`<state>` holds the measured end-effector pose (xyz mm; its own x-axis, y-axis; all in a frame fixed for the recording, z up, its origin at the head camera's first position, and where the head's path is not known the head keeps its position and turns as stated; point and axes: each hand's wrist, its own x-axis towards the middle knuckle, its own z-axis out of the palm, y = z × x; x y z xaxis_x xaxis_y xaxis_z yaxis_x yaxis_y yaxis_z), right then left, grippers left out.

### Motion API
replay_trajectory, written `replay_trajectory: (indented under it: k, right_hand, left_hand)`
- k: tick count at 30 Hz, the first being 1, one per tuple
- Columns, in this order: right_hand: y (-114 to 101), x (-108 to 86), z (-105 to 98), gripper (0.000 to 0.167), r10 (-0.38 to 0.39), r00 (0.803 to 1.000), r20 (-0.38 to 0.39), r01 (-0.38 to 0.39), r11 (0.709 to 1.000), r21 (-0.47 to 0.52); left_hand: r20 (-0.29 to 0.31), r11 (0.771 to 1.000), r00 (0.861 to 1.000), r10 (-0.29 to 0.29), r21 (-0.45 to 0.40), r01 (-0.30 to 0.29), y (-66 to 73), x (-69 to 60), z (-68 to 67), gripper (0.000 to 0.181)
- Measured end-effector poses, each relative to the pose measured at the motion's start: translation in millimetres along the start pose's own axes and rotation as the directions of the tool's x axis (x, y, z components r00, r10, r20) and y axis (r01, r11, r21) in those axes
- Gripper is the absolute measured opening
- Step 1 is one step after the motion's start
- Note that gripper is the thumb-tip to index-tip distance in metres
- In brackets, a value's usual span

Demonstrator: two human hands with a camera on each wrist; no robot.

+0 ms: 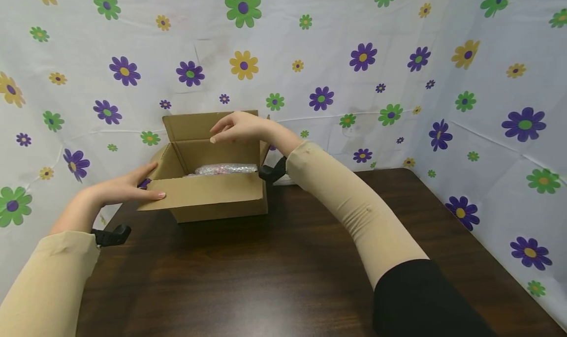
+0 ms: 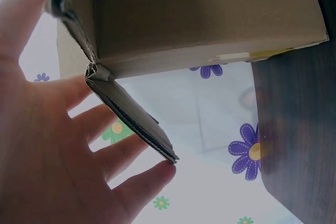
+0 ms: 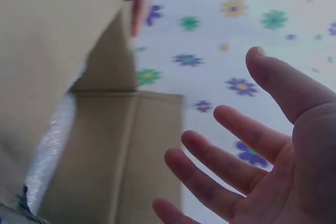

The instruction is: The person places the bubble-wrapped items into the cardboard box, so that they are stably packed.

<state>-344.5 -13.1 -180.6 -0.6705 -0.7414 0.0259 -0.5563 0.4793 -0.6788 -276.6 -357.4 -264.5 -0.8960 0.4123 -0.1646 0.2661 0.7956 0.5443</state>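
An open cardboard box point(image 1: 221, 211) stands near the back of the table, its flaps spread outward. Inside lies clear bubble wrap point(image 1: 226, 168) with hints of pink; what it covers cannot be made out. My left hand point(image 1: 119, 189) rests at the box's left front corner, thumb on the front flap point(image 1: 208, 189). In the left wrist view its spread, fairly straight fingers point(image 2: 100, 119) touch the side flap point(image 2: 136, 116). Above the box hangs my right hand point(image 1: 243, 128), holding nothing. The right wrist view shows its fingers point(image 3: 210, 182) loosely bent and apart, near a raised flap point(image 3: 152, 145).
A dark wood-grain table point(image 1: 266, 273) carries the box. A white flowered curtain point(image 1: 336, 27) hangs close behind the box and along both sides. Something white point(image 1: 285, 180) lies partly hidden beside the box's right side.
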Motion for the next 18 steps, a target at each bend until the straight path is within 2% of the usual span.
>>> replay_trajectory:
  k: [6, 11, 14, 18]
  right_hand:
    - [4, -37.3, -21, 0.044, -0.070, 0.993, -0.097, 0.079, 0.992, 0.100]
    - [20, -66.1, -29, 0.037, -0.123, 0.966, -0.225, 0.151, 0.982, 0.110]
    - [33, -80.4, -29, 0.035, -0.112, 0.956, -0.272, 0.143, 0.985, 0.096]
    - [55, -94.1, -24, 0.038, -0.070, 0.956, -0.286, 0.102, 0.990, 0.098]
  left_hand:
    - [0.005, 1.000, 1.000, 0.000, 0.012, 0.000, 1.6, 1.1, -0.4, 0.100]
    - [0.001, 0.999, 1.000, -0.002, 0.034, 0.002, -0.9, 2.2, 0.3, 0.099]
    - [0.001, 0.999, 1.000, 0.001, 0.039, -0.001, -0.2, 2.1, 0.8, 0.099]
    - [0.005, 1.000, 1.000, 0.003, 0.029, -0.003, 1.5, 0.1, 0.4, 0.099]
